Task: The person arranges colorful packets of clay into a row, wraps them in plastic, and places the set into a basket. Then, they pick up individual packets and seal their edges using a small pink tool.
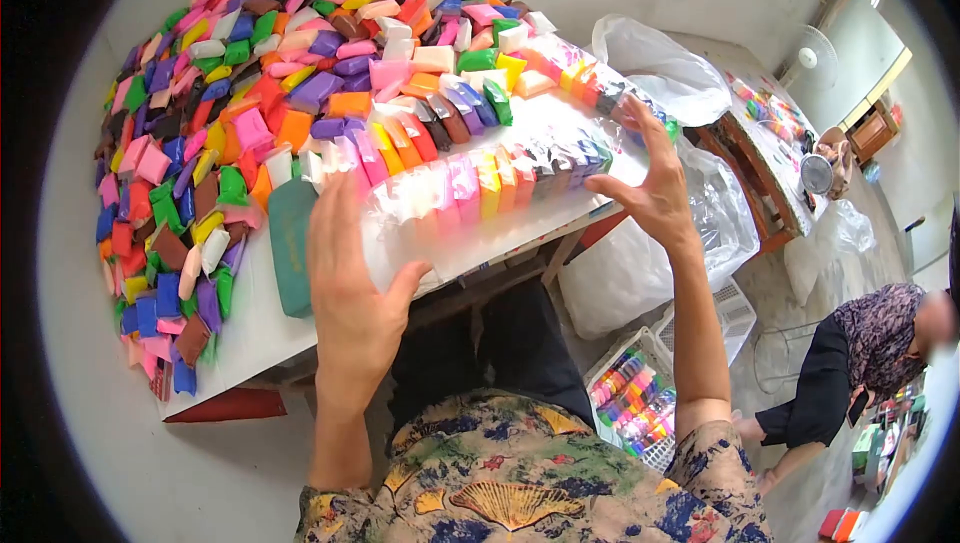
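Observation:
A clear plastic bag (465,193) packed with a row of coloured packets lies near the table's front edge, its left part blurred. At its left end is my left hand (350,268), fingers stretched up and thumb apart. My right hand (655,183) is spread at the other end, its thumb tip close to the bag's corner. Its fingers reach toward a second filled bag (580,73) lying behind. Between the bags and the heap stands a row of loose packets (425,128). A dark green block (290,248) sits beside my left hand.
A large heap of small coloured packets (215,158) covers the table's left and back. Clear plastic sacks (640,278) hang at the right end. Below right, a white crate (652,345) holds filled bags. Another person (850,373) bends over at the far right.

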`<state>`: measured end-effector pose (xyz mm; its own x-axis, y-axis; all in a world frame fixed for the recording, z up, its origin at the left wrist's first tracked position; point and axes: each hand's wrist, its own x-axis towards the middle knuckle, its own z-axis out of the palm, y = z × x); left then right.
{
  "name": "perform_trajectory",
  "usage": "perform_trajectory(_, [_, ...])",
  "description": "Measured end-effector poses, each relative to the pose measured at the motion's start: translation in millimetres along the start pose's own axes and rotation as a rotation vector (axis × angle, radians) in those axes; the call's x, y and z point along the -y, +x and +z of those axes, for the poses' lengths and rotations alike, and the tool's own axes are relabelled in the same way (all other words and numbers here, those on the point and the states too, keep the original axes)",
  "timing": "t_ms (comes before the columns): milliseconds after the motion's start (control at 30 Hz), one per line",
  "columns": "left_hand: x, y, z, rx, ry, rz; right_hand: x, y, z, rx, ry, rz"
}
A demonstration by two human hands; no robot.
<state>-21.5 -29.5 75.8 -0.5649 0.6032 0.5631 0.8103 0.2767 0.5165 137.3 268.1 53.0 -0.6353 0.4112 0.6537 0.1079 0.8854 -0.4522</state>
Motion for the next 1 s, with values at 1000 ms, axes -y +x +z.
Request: perform_trajectory(1000, [51.4,71.4,6.9,0.653,-0.228,-0.023,28.9,36.2,27.3,0.411,-0.144,-0.244])
